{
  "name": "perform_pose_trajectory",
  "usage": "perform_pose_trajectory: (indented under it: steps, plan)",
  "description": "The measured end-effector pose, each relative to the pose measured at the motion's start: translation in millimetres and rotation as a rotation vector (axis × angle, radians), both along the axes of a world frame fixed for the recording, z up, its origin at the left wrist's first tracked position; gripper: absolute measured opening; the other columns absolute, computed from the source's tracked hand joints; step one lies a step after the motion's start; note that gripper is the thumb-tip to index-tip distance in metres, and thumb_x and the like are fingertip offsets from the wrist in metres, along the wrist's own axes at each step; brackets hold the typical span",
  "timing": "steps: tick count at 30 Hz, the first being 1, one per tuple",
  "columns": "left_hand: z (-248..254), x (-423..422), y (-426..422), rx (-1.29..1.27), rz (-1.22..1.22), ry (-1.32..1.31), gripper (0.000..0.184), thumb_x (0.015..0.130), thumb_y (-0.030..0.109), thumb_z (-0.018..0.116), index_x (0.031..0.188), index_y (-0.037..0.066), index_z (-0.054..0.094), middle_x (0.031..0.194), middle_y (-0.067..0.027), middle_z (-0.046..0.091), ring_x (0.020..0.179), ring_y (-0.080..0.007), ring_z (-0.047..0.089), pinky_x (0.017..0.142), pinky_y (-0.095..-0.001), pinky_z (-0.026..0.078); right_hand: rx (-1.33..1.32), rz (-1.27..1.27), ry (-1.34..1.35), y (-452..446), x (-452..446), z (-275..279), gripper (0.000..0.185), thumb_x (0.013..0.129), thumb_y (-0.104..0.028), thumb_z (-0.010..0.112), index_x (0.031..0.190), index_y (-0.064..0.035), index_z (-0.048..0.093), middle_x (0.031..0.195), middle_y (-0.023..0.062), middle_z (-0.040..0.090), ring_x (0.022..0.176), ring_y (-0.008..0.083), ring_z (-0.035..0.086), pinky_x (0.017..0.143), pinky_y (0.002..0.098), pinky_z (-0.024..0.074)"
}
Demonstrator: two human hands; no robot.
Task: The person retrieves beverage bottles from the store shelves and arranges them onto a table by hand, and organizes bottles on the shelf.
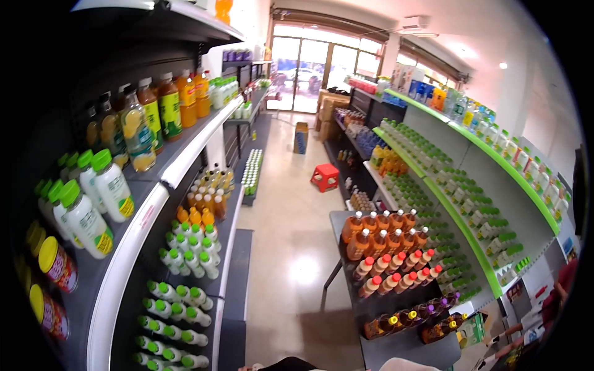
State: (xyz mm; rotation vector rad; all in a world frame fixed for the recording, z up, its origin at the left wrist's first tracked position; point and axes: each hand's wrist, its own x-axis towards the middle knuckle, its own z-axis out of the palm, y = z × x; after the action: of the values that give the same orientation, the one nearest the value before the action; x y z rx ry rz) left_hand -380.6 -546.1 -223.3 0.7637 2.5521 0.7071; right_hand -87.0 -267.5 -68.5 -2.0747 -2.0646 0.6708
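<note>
Neither of my hands can be made out; dark and pale shapes at the bottom edge are too cut off to tell. On the left shelf (145, 213) stand white bottles with green caps (114, 185), amber and orange drink bottles (187, 102) and yellow-lidded cans (57, 264). A dark table (408, 353) on the right bears rows of orange-brown bottles (357, 246), red-capped bottles (371, 285) and dark bottles with yellow or purple caps (379, 326).
A red stool (325, 177) and a cardboard box (301, 138) stand on the aisle floor (288, 229). Green-edged shelves (461, 232) with many bottles line the right. Part of a person in dark red clothing (559, 290) shows at the right edge. Glass doors (304, 71) are at the far end.
</note>
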Motion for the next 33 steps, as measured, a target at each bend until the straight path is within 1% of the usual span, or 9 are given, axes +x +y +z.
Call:
perform_pose_trajectory:
  steps: [3,6,16,20,22,23,28,33]
  plan:
    - [4.8,-11.0,-13.6,0.121,0.109,-0.259,0.034,0.094,0.028,0.054,0.110,0.001,0.067,0.112,-0.0234,0.067,0.108,-0.0387,0.062,0.091,-0.0463,0.049,-0.049,0.058,0.120,6.5,-13.5,11.5,0.063,0.092,-0.026,0.065,0.146,-0.0049,0.040,0.130,0.0218,0.056,0.118,0.0299,0.057,0.098,0.0422,0.0475]
    - [-1.3,-18.1,-10.0,0.075,0.130,-0.371,0.033,0.094,0.027,0.054,0.110,0.001,0.067,0.112,-0.0226,0.067,0.107,-0.0377,0.062,0.091,-0.0456,0.049,-0.088,0.119,0.204,12.8,-24.0,19.4,0.062,0.092,-0.025,0.065,0.146,-0.0048,0.041,0.130,0.0217,0.057,0.117,0.0299,0.057,0.098,0.0420,0.0475]
    - [-38.6,-26.6,10.3,-0.033,0.007,-0.472,0.032,0.094,0.025,0.054,0.112,0.002,0.067,0.111,-0.0199,0.069,0.106,-0.0341,0.064,0.092,-0.0435,0.049,-0.242,0.205,0.447,12.5,-27.1,47.6,0.060,0.093,-0.025,0.064,0.145,-0.0046,0.042,0.128,0.0216,0.058,0.116,0.0297,0.058,0.097,0.0412,0.0478]
    - [-58.7,-27.0,11.0,-0.011,-0.042,-0.486,0.031,0.094,0.025,0.054,0.113,0.003,0.067,0.111,-0.0188,0.069,0.105,-0.0326,0.064,0.092,-0.0427,0.049,-0.289,0.225,0.527,10.1,-32.6,54.9,0.060,0.093,-0.025,0.064,0.145,-0.0045,0.042,0.127,0.0215,0.059,0.115,0.0297,0.058,0.097,0.0409,0.0478]
    - [-72.1,-18.2,33.3,-0.084,-0.067,-0.385,0.029,0.093,0.021,0.055,0.114,0.003,0.068,0.109,-0.0157,0.071,0.100,-0.0269,0.066,0.087,-0.0394,0.051,-0.309,0.238,0.559,9.6,-34.6,57.8,0.059,0.093,-0.024,0.064,0.144,-0.0044,0.043,0.127,0.0214,0.059,0.115,0.0297,0.058,0.097,0.0407,0.0479]
    - [-77.1,-24.7,37.0,-0.088,-0.085,-0.421,0.030,0.093,0.021,0.055,0.113,0.003,0.068,0.108,-0.0156,0.071,0.099,-0.0268,0.066,0.087,-0.0392,0.051,-0.319,0.240,0.574,10.5,-35.8,58.6,0.059,0.093,-0.024,0.064,0.144,-0.0044,0.043,0.126,0.0214,0.059,0.114,0.0297,0.058,0.097,0.0407,0.0479]
    - [-48.2,-53.7,109.7,-0.070,-0.192,-0.530,0.031,0.094,0.025,0.055,0.111,0.002,0.068,0.106,-0.0154,0.071,0.097,-0.0261,0.066,0.086,-0.0384,0.051,-0.378,0.251,0.637,24.2,-51.5,63.8,0.058,0.093,-0.024,0.063,0.144,-0.0043,0.043,0.125,0.0213,0.060,0.114,0.0296,0.059,0.096,0.0403,0.0480]
    - [-22.6,-89.0,192.6,-0.039,-0.293,-0.571,0.034,0.094,0.029,0.055,0.110,0.002,0.068,0.105,-0.0152,0.071,0.096,-0.0254,0.066,0.085,-0.0377,0.051,-0.463,0.282,0.680,69.6,-81.7,59.8,0.057,0.093,-0.024,0.063,0.143,-0.0042,0.044,0.124,0.0212,0.061,0.113,0.0295,0.059,0.096,0.0399,0.0481]
